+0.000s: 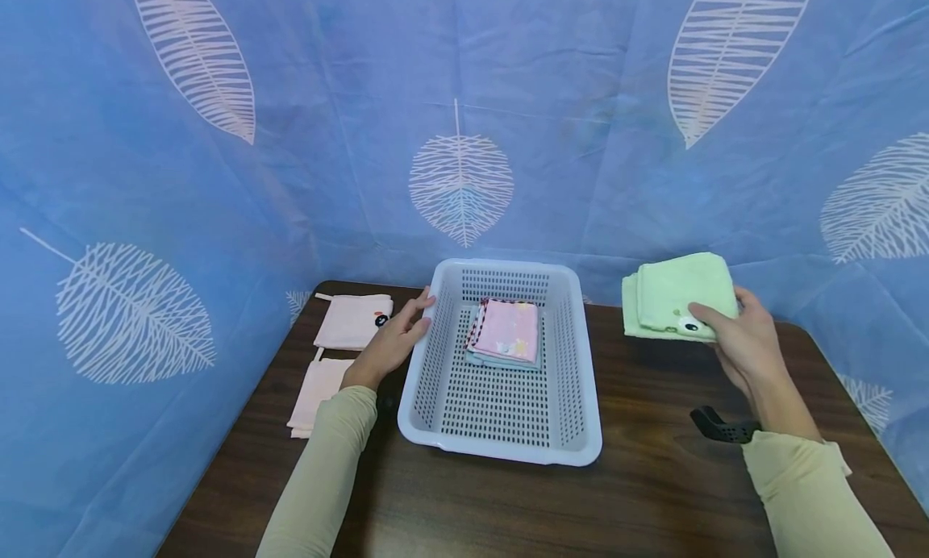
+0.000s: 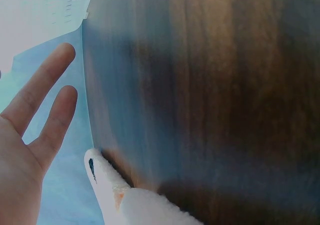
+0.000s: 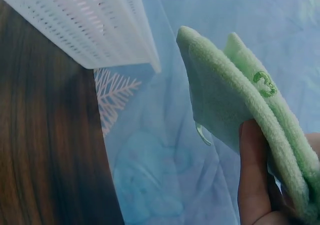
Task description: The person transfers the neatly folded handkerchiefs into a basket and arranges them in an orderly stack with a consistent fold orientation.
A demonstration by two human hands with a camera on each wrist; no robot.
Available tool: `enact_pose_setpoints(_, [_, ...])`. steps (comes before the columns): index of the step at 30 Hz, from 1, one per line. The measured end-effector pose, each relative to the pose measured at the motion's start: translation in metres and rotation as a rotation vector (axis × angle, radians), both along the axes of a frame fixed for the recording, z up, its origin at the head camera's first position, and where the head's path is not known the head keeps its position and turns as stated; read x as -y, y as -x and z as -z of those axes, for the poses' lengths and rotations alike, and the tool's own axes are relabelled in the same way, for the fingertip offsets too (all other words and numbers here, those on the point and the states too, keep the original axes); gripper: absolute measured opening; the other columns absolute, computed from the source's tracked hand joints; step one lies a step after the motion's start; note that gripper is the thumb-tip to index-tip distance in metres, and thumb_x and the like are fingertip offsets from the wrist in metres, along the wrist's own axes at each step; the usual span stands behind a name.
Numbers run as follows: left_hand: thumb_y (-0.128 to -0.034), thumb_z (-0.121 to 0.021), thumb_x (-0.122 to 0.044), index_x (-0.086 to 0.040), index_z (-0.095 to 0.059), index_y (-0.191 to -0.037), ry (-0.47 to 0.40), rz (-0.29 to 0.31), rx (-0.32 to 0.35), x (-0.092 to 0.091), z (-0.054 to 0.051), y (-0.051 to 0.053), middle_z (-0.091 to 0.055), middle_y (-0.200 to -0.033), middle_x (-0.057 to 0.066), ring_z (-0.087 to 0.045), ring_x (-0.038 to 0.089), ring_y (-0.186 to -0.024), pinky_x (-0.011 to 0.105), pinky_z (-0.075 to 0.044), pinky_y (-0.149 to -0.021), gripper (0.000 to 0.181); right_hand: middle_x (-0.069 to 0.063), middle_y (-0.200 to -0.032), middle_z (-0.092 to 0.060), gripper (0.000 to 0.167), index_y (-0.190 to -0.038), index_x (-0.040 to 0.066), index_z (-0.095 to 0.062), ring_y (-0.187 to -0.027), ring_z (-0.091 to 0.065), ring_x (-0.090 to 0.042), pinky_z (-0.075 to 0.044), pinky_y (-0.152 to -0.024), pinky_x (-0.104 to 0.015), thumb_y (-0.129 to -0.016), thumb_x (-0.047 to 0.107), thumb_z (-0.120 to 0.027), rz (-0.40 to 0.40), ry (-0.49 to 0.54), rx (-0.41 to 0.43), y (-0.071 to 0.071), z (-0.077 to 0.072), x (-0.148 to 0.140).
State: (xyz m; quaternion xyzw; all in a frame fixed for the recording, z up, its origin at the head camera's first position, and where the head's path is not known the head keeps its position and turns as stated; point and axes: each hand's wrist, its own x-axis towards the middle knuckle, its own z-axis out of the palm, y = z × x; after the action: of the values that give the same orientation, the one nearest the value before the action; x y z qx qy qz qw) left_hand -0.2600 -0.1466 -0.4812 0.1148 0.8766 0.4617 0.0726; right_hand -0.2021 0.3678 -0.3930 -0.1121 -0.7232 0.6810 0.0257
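My right hand [image 1: 755,340] pinches a folded green towel [image 1: 685,288] with an embroidered eye, thumb on top and fingers beneath; it is held up off the table at the right. In the right wrist view the green towel [image 3: 225,85] shows its folded layers and a small loop. My left hand [image 1: 395,336] has its fingers extended, the tips at the left rim of a pale plastic basket [image 1: 501,453]. Inside the basket lies a small stack of folded towels, a pink towel [image 1: 508,328] with a checked edge above a light blue towel [image 1: 501,363].
Two folded pink towels lie left of the basket: a far one [image 1: 348,320] with an embroidered face, and a nearer one [image 1: 319,389] partly behind my left forearm. The dark wooden table [image 1: 551,510] ends against a blue leaf-patterned cloth [image 1: 566,139] at the back and left.
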Motion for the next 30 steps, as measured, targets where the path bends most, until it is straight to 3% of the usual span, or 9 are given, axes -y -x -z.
enact_pose_setpoints(11, [-0.1052, -0.041, -0.058, -0.053, -0.030, -0.154, 0.010, 0.003, -0.002, -0.001, 0.001, -0.001, -0.015, -0.170, -0.024, -0.061, 0.026, -0.122, 0.056, -0.051, -0.101, 0.051, 0.009, -0.117, -0.048, 0.098, -0.165, 0.016, -0.004, -0.087, -0.067, 0.003, -0.057, -0.072, -0.015, -0.096, 0.024, -0.072, -0.028, 0.010, -0.017, 0.000, -0.010, 0.017])
enact_pose_setpoints(18, [-0.1045, -0.041, -0.060, -0.053, -0.030, -0.154, 0.015, 0.001, -0.009, 0.000, 0.000, 0.000, -0.014, -0.169, -0.027, -0.062, 0.027, -0.122, 0.055, -0.051, -0.100, 0.051, 0.005, -0.117, -0.050, 0.095, -0.164, 0.014, -0.007, -0.086, -0.070, -0.001, -0.058, -0.073, -0.016, -0.096, 0.019, -0.072, -0.056, 0.111, -0.051, 0.000, -0.012, 0.027])
enact_pose_setpoints(27, [-0.1058, -0.041, -0.056, -0.051, -0.030, -0.155, 0.016, 0.008, -0.014, -0.001, 0.001, 0.000, -0.015, -0.172, -0.018, -0.062, 0.029, -0.124, 0.057, -0.051, -0.100, 0.051, 0.006, -0.120, -0.050, 0.094, -0.164, 0.012, -0.008, -0.090, -0.070, 0.000, -0.059, -0.075, -0.016, -0.095, 0.016, -0.072, -0.067, 0.156, -0.081, 0.002, -0.014, 0.043])
enact_pose_setpoints(30, [-0.1056, -0.041, -0.057, -0.052, -0.030, -0.154, 0.017, 0.004, -0.014, 0.000, 0.001, 0.001, -0.015, -0.170, -0.024, -0.061, 0.028, -0.124, 0.057, -0.050, -0.101, 0.050, 0.005, -0.121, -0.050, 0.095, -0.164, 0.012, -0.008, -0.091, -0.070, -0.001, -0.059, -0.075, -0.017, -0.095, 0.016, -0.073, -0.080, 0.167, -0.083, 0.003, -0.017, 0.049])
